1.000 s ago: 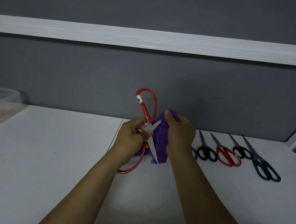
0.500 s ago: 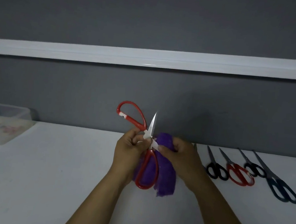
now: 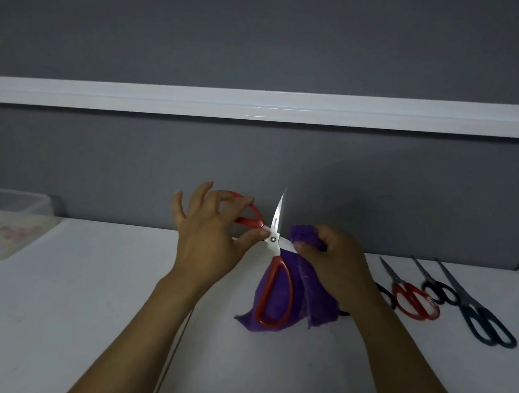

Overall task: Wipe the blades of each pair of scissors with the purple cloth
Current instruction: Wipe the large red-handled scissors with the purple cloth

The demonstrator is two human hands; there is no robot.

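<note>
White table [image 3: 50, 318] with row of scissors [image 3: 414, 301] at right, clear bin [image 3: 5, 225] at left

The red-handled steel scissors [image 3: 272, 238] are held wide open in mid-air, one blade pointing up, the other running right into the purple fuzzy cloth [image 3: 321, 300]. The cloth drapes down to the white desk [image 3: 82, 306]. A row of other closed scissors [image 3: 413, 301] lies on the right.

Red-handled scissors [image 3: 272, 238]: the blades are polished, reflective metal and the handles are smooth, glossy plastic. Purple cloth [image 3: 317, 303]: a soft, napped textile with a matt finish. Table [image 3: 67, 304]: a smooth, matt white surface. Wall rail [image 3: 197, 101]: a glossy white finish. Container [image 3: 2, 222]: translucent plastic.
</note>
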